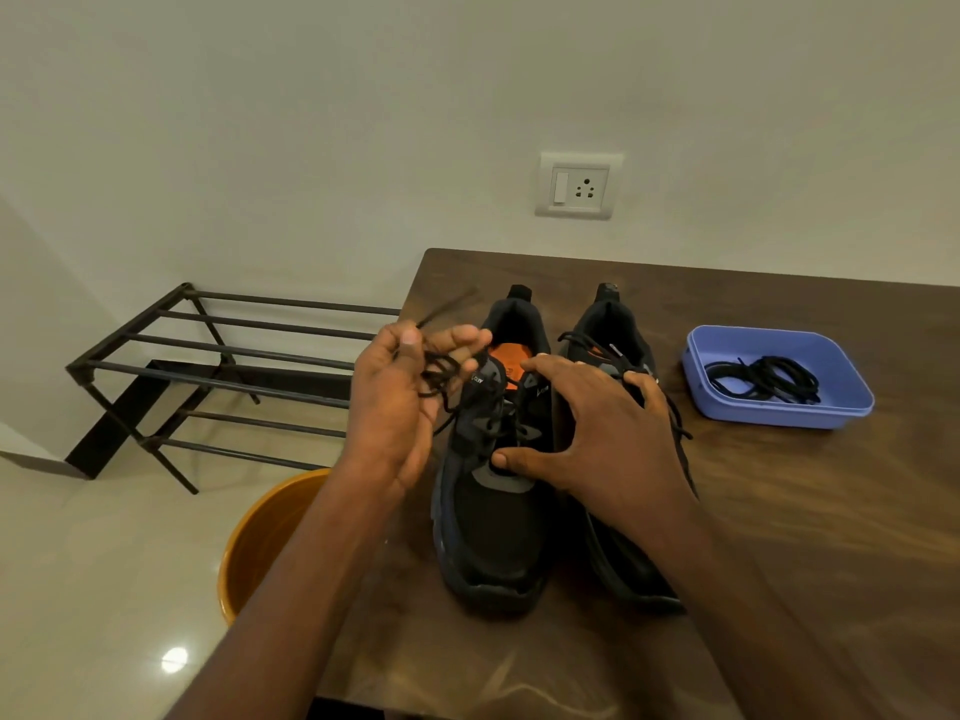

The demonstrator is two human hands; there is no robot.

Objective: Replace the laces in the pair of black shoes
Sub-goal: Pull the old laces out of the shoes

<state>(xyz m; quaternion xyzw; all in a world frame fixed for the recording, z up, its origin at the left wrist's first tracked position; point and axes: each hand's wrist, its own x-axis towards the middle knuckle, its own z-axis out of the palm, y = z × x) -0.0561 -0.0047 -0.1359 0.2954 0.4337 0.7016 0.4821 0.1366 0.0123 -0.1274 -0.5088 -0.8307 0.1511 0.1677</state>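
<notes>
The room was dim and warm-toned, the picture soft and slightly grainy throughout. A small bright glare spot sat on the glossy floor (174, 659), reflecting an overhead lamp outside the view. Faint sheen lay on the counter (810, 511). The black shoes (493, 517) lost detail in shadow. Wide-angle distortion bent the straight lines near the edges, and the lace end (447, 306) was motion-blurred.

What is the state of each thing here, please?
Left shoe: upright on the table, lace partly pulled out.
Right shoe: upright, still laced, untied.
Old lace: gripped by the left hand.
Right hand: fingers spread, resting on both shoes.
Blue tray: holds coiled black laces.
Socket switch: cannot tell.
</notes>
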